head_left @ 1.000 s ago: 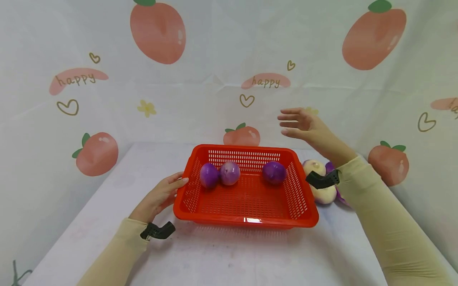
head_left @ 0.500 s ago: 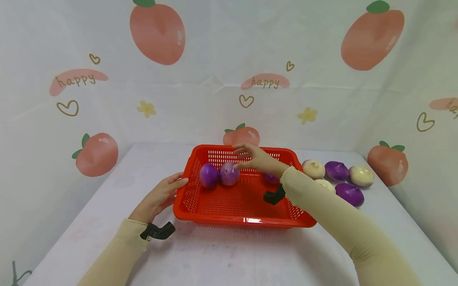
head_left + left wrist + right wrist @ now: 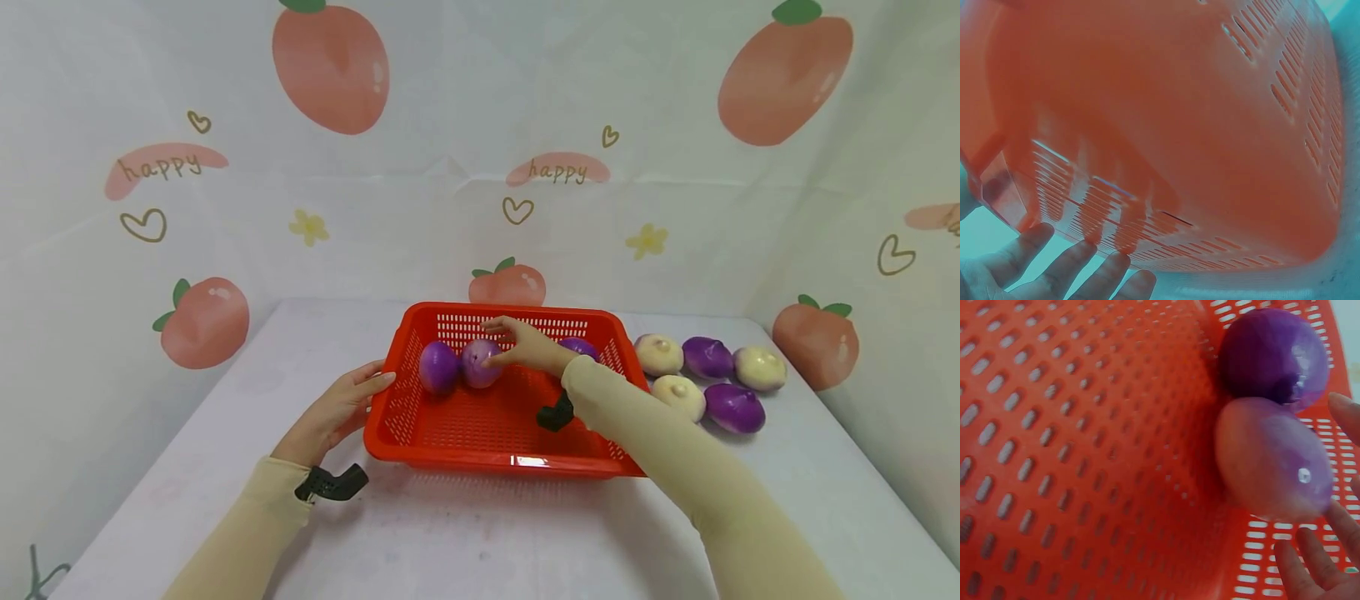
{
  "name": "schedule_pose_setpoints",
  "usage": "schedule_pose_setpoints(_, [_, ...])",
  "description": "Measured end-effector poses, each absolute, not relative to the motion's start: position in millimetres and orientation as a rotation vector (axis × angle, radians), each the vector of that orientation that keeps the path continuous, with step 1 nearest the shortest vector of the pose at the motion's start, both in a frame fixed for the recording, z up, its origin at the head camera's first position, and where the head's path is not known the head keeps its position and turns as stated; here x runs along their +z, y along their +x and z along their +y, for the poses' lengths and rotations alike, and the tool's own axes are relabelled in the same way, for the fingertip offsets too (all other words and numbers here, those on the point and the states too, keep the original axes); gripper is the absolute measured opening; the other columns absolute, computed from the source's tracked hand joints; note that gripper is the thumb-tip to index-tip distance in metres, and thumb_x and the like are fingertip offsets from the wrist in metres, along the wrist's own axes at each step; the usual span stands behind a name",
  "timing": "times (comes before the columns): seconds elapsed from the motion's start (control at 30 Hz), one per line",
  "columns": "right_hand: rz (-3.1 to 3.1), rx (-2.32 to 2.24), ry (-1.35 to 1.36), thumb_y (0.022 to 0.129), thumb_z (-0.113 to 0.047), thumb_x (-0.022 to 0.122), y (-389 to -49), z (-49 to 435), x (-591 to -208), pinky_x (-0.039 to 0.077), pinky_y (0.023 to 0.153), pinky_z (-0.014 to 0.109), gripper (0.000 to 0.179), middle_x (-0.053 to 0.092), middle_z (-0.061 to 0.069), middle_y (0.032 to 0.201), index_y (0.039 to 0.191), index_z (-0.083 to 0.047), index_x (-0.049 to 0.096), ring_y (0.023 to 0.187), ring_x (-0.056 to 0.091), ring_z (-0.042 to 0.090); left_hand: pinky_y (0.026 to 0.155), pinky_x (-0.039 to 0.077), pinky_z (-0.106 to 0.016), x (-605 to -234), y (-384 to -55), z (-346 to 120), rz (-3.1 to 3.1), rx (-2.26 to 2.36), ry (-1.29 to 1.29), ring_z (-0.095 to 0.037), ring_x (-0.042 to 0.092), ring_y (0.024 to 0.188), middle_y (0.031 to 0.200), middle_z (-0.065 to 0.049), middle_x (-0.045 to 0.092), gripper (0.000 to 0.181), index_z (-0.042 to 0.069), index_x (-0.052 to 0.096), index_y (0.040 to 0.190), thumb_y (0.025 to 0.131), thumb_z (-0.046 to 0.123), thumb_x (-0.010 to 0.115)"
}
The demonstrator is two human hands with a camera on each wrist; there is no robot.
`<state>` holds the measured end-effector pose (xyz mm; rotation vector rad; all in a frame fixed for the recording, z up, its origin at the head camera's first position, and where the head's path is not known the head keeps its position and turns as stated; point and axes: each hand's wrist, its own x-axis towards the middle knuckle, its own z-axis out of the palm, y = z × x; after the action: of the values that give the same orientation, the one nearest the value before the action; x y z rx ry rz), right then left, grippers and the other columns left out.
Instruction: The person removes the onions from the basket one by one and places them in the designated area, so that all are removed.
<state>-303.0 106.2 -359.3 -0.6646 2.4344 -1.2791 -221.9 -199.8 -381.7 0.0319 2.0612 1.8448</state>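
Observation:
A red perforated plastic basket stands on the table. My left hand grips its left side, thumb at the rim; in the left wrist view the fingertips lie against the outer wall. Inside the basket, my right hand reaches over a pale purple onion, fingers spread around it. The right wrist view shows the fingertips right at this onion's side. A darker purple onion touches it on the left. Behind my right wrist, another purple onion is partly hidden.
To the right of the basket, several onions lie on the table, including white ones and dark purple ones. A white printed cloth hangs behind the table.
My right hand has swung left and down from above the basket's right back corner to the pale purple onion, uncovering the onions on the right. The left hand has stayed in place.

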Motion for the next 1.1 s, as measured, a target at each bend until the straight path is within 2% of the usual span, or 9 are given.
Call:
schedule_pose_setpoints(0.17, [2.397,-1.285,-0.647,0.083,-0.012,0.075,-307.7,101.4,-366.1,0.040,0.109,0.046,0.066,0.048,0.014,0.143,0.141,-0.007,0.044,0.134,0.043,0.032,0.102,0.047,-0.047,-381.6,-221.3,-200.8,2.067,1.843,0.032,-0.019,0.057,0.115,0.145,-0.017,0.045,0.068,0.010,0.028,0.152,0.097,0.041,0.054])
schedule_pose_setpoints(0.47, [2.375,-1.136,-0.586,0.081,-0.015,0.077,-307.3,98.5,-374.8,0.045,0.105,0.046,0.065,0.047,0.014,0.140,0.139,-0.015,0.047,0.124,0.051,0.032,0.101,0.048,-0.046,-380.6,-222.5,-198.4,2.045,1.863,0.002,-0.016,0.060,0.111,0.141,-0.014,0.050,0.066,0.011,0.031,0.150,0.097,0.040,0.056])
schedule_pose_setpoints(0.77, [2.346,-1.104,-0.594,0.079,-0.018,0.080,-302.8,97.9,-377.9,0.045,0.104,0.048,0.076,0.044,0.013,0.140,0.144,-0.019,0.040,0.123,0.049,0.031,0.101,0.047,-0.046,-380.5,-221.9,-198.3,2.043,1.858,0.024,-0.016,0.059,0.112,0.140,-0.013,0.051,0.066,0.010,0.030,0.151,0.097,0.039,0.055])
schedule_pose_setpoints(1.1, [2.391,-1.100,-0.580,0.078,-0.018,0.080,-305.0,101.5,-374.5,0.044,0.105,0.047,0.078,0.045,0.015,0.139,0.144,-0.016,0.038,0.122,0.051,0.032,0.099,0.050,-0.043,-379.7,-220.8,-198.8,2.031,1.880,0.033,-0.014,0.061,0.109,0.135,-0.010,0.055,0.065,0.008,0.029,0.151,0.098,0.038,0.054])
